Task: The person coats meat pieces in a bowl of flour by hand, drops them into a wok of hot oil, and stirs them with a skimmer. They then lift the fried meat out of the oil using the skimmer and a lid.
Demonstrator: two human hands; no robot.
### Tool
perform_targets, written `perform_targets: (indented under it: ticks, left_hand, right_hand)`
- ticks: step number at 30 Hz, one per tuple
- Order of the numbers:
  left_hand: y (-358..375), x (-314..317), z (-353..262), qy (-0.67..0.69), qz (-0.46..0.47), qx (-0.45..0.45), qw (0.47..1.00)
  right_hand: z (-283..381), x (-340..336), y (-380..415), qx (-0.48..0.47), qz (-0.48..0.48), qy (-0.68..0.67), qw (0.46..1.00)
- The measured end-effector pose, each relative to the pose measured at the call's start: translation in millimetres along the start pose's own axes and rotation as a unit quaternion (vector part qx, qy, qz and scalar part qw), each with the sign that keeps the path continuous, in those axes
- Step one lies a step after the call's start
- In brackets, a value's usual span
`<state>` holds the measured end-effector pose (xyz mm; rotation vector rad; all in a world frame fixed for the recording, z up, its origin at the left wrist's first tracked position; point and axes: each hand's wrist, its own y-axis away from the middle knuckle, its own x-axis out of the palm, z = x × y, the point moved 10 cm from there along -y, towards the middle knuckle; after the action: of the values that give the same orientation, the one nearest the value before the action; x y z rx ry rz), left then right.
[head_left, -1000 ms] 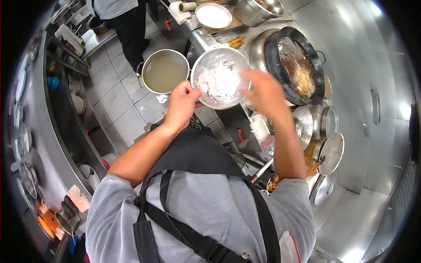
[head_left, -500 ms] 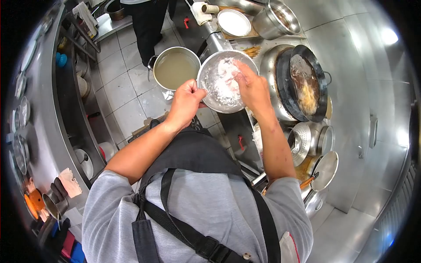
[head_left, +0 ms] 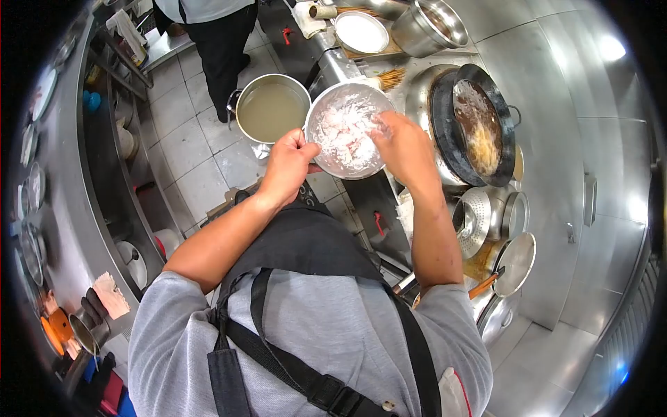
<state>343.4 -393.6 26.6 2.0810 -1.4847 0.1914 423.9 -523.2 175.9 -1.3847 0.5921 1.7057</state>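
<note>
1. The metal bowl point(head_left: 367, 92) is sitting between the pot point(head_left: 271, 79) and the wok point(head_left: 445, 125), containing powder-coated pieces point(head_left: 344, 135).
2. The left hand point(head_left: 286, 165) is gripping its left rim, thumb on the near edge. The right hand point(head_left: 404, 149) is bending its fingers over the opposite side; whether they are pinching anything, I cannot tell.
3. If that left grip is bearing most of the weight, a slip could tip powder toward the pot or floor; any support underneath is hidden.
4. The wok is holding frothy brown liquid near the right arm point(head_left: 436, 243); splashing would likely burn it.
5. The steel range point(head_left: 368, 201) is running under the wok's side, with a perforated strainer point(head_left: 474, 226) lying nearby.
6. Beyond, someone in dark trousers point(head_left: 221, 59) is standing on grey tiles point(head_left: 198, 167).
</note>
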Motion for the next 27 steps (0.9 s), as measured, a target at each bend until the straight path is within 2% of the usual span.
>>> perform_targets:
  ticks: [1, 3, 5, 7, 9, 10, 13, 14, 16, 21, 25, 27]
  left_hand:
    - [1, -1, -1, 0.012, -0.009, 0.002, 1.000]
    - [2, 0, -2, 0.009, -0.011, 0.005, 1.000]
    - [1, 0, 0, 0.006, -0.011, 0.009, 1.000]
    - [2, 6, -3, -0.070, 0.028, 0.079, 0.994]
    - [-2, 4, 2, -0.052, 0.029, 0.061, 0.996]
    - [-2, 4, 4, -0.034, 0.030, 0.041, 0.998]
    - [4, 11, 4, 0.024, 0.023, 0.009, 0.999]
    - [4, 12, 4, 0.025, 0.024, 0.009, 0.999]
    - [3, 13, 4, 0.052, 0.022, 0.004, 0.998]
    - [-2, 6, 5, 0.021, 0.023, 0.013, 0.999]
    - [0, 7, 3, 0.023, 0.018, 0.004, 1.000]
    - [-3, 6, 4, 0.027, 0.019, 0.008, 0.999]
  right_hand:
    - [2, 1, 0, 0.000, 0.000, 0.000, 1.000]
    - [-6, 33, 5, 0.073, 0.153, 0.099, 0.980]
    - [-4, 49, 2, 0.087, 0.166, 0.112, 0.976]
    - [-9, 67, 4, 0.102, 0.178, 0.125, 0.971]
    - [-4, 55, -2, 0.053, 0.018, -0.006, 0.998]
    - [-1, 52, -4, 0.034, -0.004, -0.051, 0.998]
    - [-3, 54, -1, 0.050, 0.016, -0.128, 0.990]
    - [-3, 52, -2, 0.028, -0.013, -0.141, 0.989]
    - [-6, 45, -5, 0.041, -0.016, -0.140, 0.989]
    - [-19, 19, -7, 0.058, -0.047, -0.114, 0.991]
    - [-21, 4, -1, 0.089, -0.036, -0.145, 0.985]
    - [-26, 10, 4, 0.118, -0.032, -0.218, 0.968]
